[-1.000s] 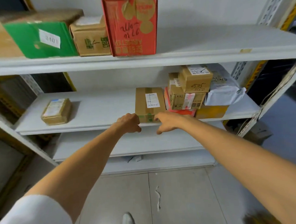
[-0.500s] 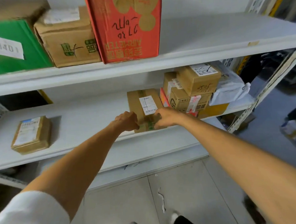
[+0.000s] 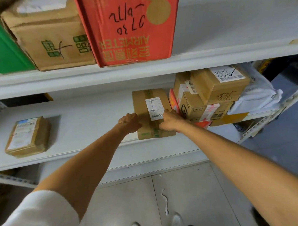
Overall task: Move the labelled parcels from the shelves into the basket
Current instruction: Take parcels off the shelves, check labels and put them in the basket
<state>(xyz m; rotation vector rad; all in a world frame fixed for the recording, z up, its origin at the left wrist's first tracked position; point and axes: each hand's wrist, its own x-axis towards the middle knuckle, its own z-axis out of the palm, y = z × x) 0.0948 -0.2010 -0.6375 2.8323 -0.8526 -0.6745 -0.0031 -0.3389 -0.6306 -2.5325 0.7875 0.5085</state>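
Reaching further than before, left hand (image 3: 130,122) and right hand (image 3: 170,121) flank the parcel (image 3: 141,103), their grip clamped on its two sides.

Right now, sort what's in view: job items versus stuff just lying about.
Job: taped parcel gripped by left hand and right hand; flat labelled parcel; stacked labelled boxes.
Lying about: white floor scrap.

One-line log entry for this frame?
phase: grasp | left hand: grips labelled parcel, left side | right hand: grips right side | parcel: on middle shelf | basket: not in view
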